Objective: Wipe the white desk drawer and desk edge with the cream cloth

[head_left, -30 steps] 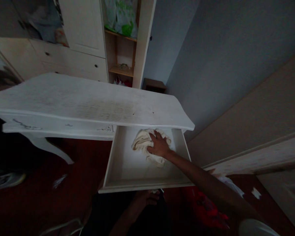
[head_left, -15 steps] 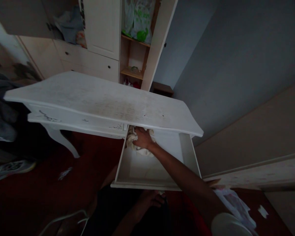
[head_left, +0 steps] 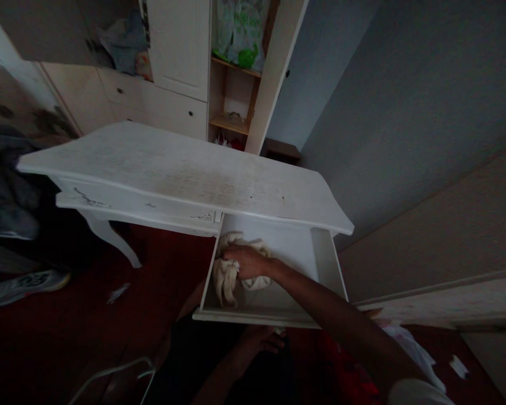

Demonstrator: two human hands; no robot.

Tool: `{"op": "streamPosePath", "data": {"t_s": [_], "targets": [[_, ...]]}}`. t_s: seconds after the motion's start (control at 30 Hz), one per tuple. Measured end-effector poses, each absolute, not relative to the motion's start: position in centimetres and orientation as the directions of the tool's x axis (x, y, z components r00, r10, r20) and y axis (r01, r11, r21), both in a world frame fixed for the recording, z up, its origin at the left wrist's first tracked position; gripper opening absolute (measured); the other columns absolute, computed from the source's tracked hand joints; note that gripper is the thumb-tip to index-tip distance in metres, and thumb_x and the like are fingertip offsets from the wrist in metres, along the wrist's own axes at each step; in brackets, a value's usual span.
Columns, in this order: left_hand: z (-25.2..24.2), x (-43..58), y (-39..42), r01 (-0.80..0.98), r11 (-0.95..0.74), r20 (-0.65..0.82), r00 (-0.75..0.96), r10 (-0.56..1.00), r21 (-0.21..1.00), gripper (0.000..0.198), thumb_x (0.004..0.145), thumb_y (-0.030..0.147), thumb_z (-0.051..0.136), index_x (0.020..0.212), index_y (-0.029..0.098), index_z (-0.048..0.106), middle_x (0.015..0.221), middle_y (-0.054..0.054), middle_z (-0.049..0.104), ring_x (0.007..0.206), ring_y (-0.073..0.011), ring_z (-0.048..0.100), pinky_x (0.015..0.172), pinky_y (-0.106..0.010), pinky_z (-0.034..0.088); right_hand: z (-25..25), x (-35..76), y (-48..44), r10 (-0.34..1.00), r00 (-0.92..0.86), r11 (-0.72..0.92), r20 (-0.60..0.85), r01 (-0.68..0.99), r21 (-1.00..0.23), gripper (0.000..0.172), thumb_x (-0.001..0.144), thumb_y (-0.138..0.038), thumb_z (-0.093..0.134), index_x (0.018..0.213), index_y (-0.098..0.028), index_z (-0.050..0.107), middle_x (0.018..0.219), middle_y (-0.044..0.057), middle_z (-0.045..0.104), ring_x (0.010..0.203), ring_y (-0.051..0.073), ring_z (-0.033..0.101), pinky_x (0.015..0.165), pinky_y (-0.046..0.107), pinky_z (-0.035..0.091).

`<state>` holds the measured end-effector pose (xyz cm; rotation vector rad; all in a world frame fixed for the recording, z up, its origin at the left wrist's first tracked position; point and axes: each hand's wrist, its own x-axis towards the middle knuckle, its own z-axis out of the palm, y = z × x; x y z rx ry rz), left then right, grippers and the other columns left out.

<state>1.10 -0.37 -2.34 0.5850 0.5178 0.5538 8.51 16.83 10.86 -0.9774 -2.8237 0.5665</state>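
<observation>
My right hand is inside the pulled-out drawer, closed on a crumpled cream cloth. Folds of the cloth spread around the fingers and lie against the drawer's left wall and floor. Below the drawer front, my left hand rests low over my dark-clothed lap, its fingers loosely bent and apart. A small pale thing shows beside its fingertips, too dim to make out. The drawer belongs to a white desk with brownish smudges on its top.
A white cabinet stands behind the desk, its open door showing shelves and plastic bags. At the left a shoe lies on the red floor. A wall runs along the right; a plastic bag sits on the floor there.
My right hand has pulled the cloth toward me along the drawer's left side, its fingers going from spread to gripped. The left hand stays about where it was.
</observation>
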Motion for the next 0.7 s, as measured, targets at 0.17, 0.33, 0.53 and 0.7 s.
{"op": "streamPosePath", "data": {"t_s": [0.17, 0.33, 0.53, 0.7], "targets": [[-2.2, 1.1, -0.4, -0.341, 0.700, -0.293, 0.730, 0.618, 0.627, 0.051, 0.075, 0.053, 0.072, 0.104, 0.011, 0.071, 0.104, -0.017, 0.073, 0.083, -0.0222, 0.069, 0.072, -0.031, 0.051, 11.3, 8.6, 13.5, 0.525, -0.847, 0.745, -0.082, 0.504, -0.436, 0.028, 0.065, -0.013, 0.066, 0.092, -0.017, 0.062, 0.099, 0.007, 0.067, 0.094, 0.024, 0.061, 0.084, 0.033, 0.049], [-2.2, 0.9, -0.2, -0.334, 0.710, -0.280, 0.751, 0.598, 0.620, 0.051, 0.075, 0.054, 0.073, 0.105, 0.012, 0.071, 0.104, -0.016, 0.072, 0.084, -0.0220, 0.069, 0.073, -0.031, 0.051, 16.2, 11.8, 14.1, 0.717, -0.681, 0.589, 0.146, 0.482, -0.649, 0.025, 0.072, -0.021, 0.062, 0.097, -0.020, 0.061, 0.104, 0.007, 0.068, 0.097, 0.023, 0.064, 0.088, 0.035, 0.049], [-2.4, 0.9, -0.1, -0.341, 0.715, -0.287, 0.747, 0.600, 0.610, 0.050, 0.070, 0.056, 0.077, 0.098, 0.014, 0.075, 0.101, -0.015, 0.073, 0.084, -0.0220, 0.069, 0.073, -0.031, 0.051, 26.7, 17.8, 17.0, 0.827, -0.306, 0.554, 0.472, 0.583, -0.594, 0.034, 0.063, -0.030, 0.067, 0.095, -0.021, 0.062, 0.088, 0.001, 0.066, 0.082, 0.021, 0.063, 0.074, 0.032, 0.050], [-3.0, 0.9, 0.1, -0.332, 0.739, -0.301, 0.758, 0.579, 0.586, 0.052, 0.068, 0.054, 0.080, 0.100, 0.013, 0.075, 0.104, -0.017, 0.073, 0.086, -0.0246, 0.070, 0.074, -0.034, 0.052, 31.5, 22.4, 22.6, 0.778, -0.136, 0.418, 0.613, 0.841, -0.344, 0.026, 0.068, -0.032, 0.063, 0.091, -0.020, 0.061, 0.081, 0.000, 0.062, 0.077, 0.020, 0.059, 0.072, 0.032, 0.049]]}}
